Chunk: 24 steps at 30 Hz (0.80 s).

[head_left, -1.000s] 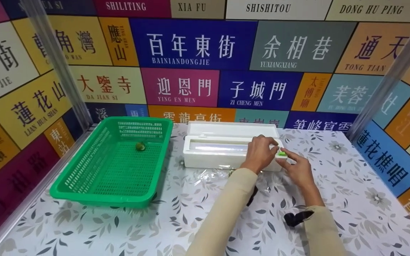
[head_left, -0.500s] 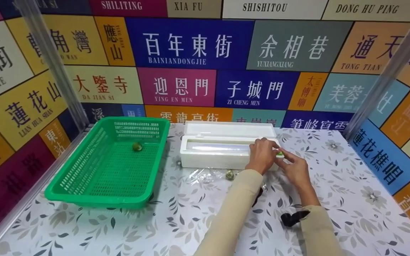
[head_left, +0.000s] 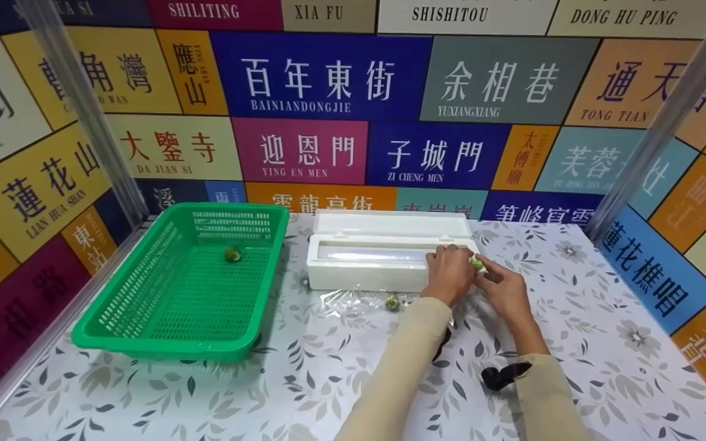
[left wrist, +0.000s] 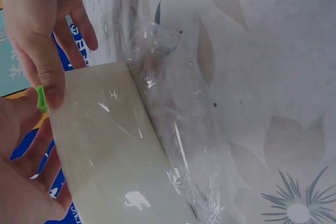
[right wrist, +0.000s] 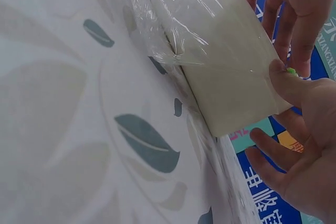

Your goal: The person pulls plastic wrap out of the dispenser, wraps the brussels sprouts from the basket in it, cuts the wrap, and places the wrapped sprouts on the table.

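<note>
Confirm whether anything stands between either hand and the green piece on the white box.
Nothing visible does. The left hand and right hand both have fingers right at the green piece, near the white box's right end. The clear film lies along the box's front, below the piece.

A floral-patterned tabletop (head_left: 292, 392) bears a white cling-film box (head_left: 365, 277) at the left hand (head_left: 449, 274), clear film (head_left: 347, 302) and a small green ball (head_left: 392, 302) to that hand's near left, and a green perforated basket (head_left: 197, 300) farther left.
</note>
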### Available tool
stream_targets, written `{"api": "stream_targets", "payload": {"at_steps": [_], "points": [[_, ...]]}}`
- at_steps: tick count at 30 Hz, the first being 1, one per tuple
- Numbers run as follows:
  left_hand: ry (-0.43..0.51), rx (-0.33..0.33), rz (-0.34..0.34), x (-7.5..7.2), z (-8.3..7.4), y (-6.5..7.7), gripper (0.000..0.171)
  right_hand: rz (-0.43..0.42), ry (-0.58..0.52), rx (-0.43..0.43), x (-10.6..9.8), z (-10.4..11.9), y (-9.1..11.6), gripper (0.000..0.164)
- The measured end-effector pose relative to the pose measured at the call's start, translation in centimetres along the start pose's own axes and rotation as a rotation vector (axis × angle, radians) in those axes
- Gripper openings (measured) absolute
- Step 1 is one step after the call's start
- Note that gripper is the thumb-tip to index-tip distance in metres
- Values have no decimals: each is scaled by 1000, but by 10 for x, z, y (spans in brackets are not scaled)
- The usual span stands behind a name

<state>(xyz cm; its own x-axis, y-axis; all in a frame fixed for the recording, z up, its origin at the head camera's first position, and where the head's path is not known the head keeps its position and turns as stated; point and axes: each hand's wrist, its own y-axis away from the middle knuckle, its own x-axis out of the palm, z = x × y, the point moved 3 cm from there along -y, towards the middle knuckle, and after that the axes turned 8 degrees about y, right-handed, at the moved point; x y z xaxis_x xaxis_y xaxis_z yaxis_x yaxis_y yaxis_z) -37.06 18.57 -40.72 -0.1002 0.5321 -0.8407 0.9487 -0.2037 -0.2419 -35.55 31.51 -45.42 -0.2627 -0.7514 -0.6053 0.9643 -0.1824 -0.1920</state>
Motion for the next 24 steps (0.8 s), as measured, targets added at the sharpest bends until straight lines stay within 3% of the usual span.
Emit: {"api": "stream_targets", "payload": {"at_steps": [10, 20, 24], "points": [[-108, 15, -64, 4, 1, 3, 19, 66, -187, 69, 7, 1, 1, 49], [-202, 33, -62, 1, 2, -3, 16, -43, -166, 59, 8, 4, 0, 46], [-216, 29, -66, 4, 2, -2, 16, -90, -86, 38, 8, 2, 1, 44]]}}
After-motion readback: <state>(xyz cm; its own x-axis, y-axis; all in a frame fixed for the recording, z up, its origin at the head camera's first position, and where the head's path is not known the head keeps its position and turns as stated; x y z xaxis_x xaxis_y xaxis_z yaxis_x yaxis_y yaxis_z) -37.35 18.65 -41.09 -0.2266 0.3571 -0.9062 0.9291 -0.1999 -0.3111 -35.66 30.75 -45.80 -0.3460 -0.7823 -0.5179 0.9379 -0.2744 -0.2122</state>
